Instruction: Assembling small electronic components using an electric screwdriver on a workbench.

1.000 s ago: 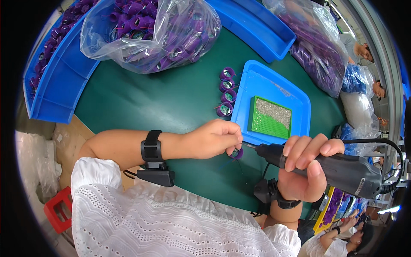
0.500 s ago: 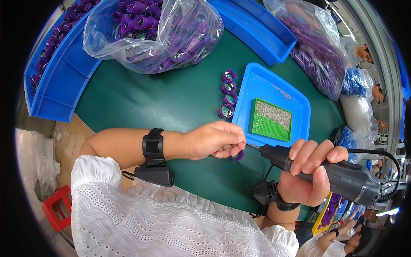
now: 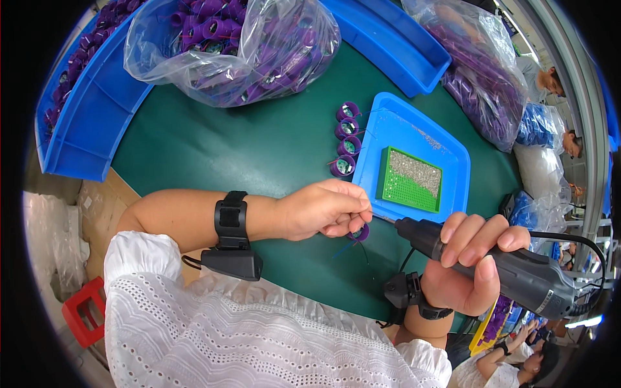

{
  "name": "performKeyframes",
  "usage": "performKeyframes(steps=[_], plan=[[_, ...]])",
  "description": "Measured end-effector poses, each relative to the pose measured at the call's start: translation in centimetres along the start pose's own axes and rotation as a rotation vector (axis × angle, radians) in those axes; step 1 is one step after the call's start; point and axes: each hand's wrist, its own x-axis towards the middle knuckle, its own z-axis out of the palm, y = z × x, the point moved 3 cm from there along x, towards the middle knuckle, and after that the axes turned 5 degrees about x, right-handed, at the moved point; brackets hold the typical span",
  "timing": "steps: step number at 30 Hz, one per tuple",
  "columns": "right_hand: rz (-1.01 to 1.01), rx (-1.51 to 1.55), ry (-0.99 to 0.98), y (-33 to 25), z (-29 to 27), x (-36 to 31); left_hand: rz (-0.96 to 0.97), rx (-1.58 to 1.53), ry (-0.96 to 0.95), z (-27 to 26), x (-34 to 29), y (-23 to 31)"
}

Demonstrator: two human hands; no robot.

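My right hand (image 3: 471, 258) is wrapped round a dark grey electric screwdriver (image 3: 533, 275), its thin bit pointing left. At the bit's tip, the fingers of my left hand (image 3: 326, 210) are pinched together. What they hold, if anything, is too small to make out. Just below those fingers is a purple cup-shaped part (image 3: 362, 234) with thin wires, mostly hidden by the hand. Beyond my left hand several more purple cups (image 3: 348, 147) with green circuit boards inside stand in a row. Beside them a shallow blue tray (image 3: 453, 152) bears a green perforated plate (image 3: 409, 187) scattered with small silvery pieces.
A clear bag (image 3: 284, 58) of purple parts lies at the back on the green table (image 3: 213, 142). Blue bins (image 3: 97, 123) stand at the left and far back. Another full bag (image 3: 482, 84) is at the far right. A black cable (image 3: 576, 236) trails from the screwdriver.
Almost nothing differs. The screwdriver and my right hand have shifted very slightly to the right, and my left hand stays pinched at the bit's tip.
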Motion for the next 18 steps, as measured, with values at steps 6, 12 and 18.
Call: performKeyframes(steps=[6, 12, 18], plan=[[0.012, -0.015, 0.012, 0.24, 0.09, -0.01, -0.007, 0.000, 0.004, 0.07, -0.03, 0.02], [0.010, -0.032, 0.014, 0.33, 0.21, -0.10, -0.004, -0.004, 0.014, 0.06, -0.08, -0.05], [0.025, -0.059, 0.008, 0.50, 0.56, -0.31, 0.012, -0.008, 0.015, -0.02, 0.03, -0.28]])
